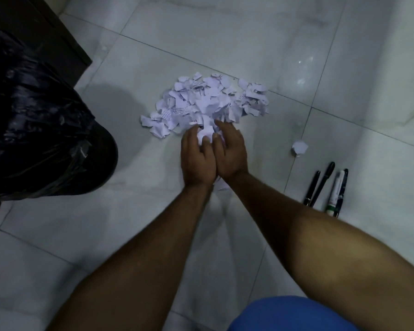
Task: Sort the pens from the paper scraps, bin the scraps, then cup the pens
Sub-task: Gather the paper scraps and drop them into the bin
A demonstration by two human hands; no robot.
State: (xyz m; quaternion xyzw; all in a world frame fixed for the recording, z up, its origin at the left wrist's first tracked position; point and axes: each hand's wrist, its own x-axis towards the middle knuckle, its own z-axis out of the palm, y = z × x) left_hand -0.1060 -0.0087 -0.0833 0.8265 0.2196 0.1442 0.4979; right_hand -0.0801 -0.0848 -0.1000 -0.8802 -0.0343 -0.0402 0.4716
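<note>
The white tiled floor (249, 39) fills the view, and on it, at about nine o'clock from the hands, stands the bin lined with a black plastic bag (34, 115), its mouth well apart from the paper. Behind the bin, toward eleven o'clock, sits a dark wooden cabinet (46, 25). The heap of torn paper scraps (208, 101) spreads at twelve o'clock, just beyond the fingertips, with its near edge already under them. The person's left hand (196, 158) and right hand (230, 151) lie side by side, touching along their inner edges, fingers curled round a bunch of scraps pressed between them. Four pens (325, 189) rest at about three to four o'clock from the hands, lined up close together, long axes running roughly from six to twelve o'clock, nearer the right arm. One stray scrap (299, 147) lies alone at three o'clock, between the heap and the pens.

By this layout the sorting looks finished and the scraps are being gathered. The carry to come would swing leftward, toward nine o'clock, so the left hand leads to the bin.
</note>
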